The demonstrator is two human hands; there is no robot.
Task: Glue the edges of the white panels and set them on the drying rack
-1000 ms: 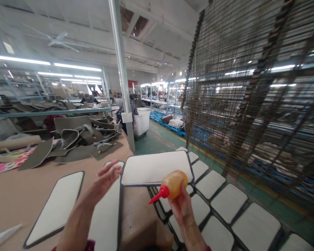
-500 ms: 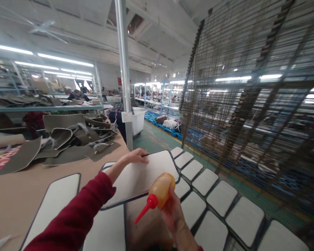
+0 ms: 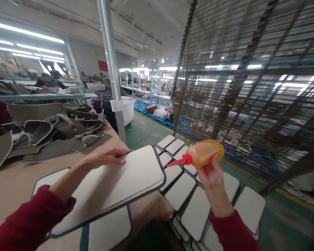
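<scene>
My left hand (image 3: 111,156) grips the far edge of a large white panel (image 3: 125,184) with dark edging, thumb on its face and fingers partly hidden at the rim. The panel is tilted and lies over other pieces. In my right hand (image 3: 211,174) is a squeeze bottle (image 3: 205,153) of amber liquid, held on its side. Its red nozzle points left, just off the panel's right corner; I cannot tell whether it touches. Beneath the panel, part of a smaller white panel (image 3: 110,226) shows, and another white panel (image 3: 51,179) peeks out at the left.
Rows of dark-edged white panels (image 3: 181,190) spread to the right of the brown tabletop (image 3: 5,188). Grey-green cut pieces (image 3: 42,148) are heaped at the back left. A metal post (image 3: 111,69) stands beyond the table, and a wire mesh rack (image 3: 225,87) leans at the right. A person (image 3: 48,82) sits farther back.
The bottle has moved up and right, its nozzle swinging from pointing down to pointing left. The large panel has shifted left and nearer with my left hand still on it. The view has turned right.
</scene>
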